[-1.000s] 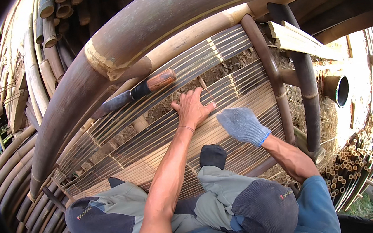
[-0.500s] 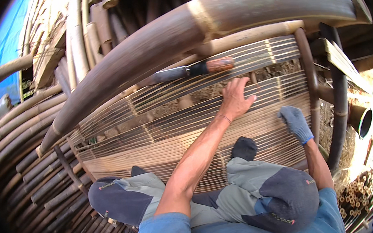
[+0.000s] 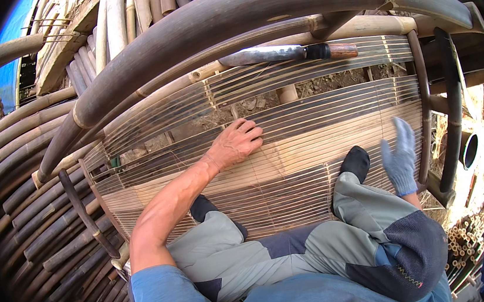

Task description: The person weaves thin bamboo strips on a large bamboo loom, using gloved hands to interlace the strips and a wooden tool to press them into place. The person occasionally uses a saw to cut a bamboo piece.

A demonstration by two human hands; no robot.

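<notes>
A slatted bamboo panel, made of dark and pale thin strips in a frame, lies before me. My bare left hand is over its middle, near the border of the dark and pale strips. Its fingers are curled downward, and what they may grip is hidden. At the panel's right end my right hand, in a grey-blue knit glove, is raised with fingers stretched and thumb apart, holding nothing. A knife with a broad blade and wooden handle lies at the far edge of the panel.
A thick dark bamboo pole arches across the far side. Bamboo poles are stacked at the left. My feet in dark socks rest on the strips. Cut bamboo ends show at the lower right.
My left hand has drawn back and to the left over the strips, its spread fingers now curled. My gloved right hand has opened from a closed shape. The view has shifted.
</notes>
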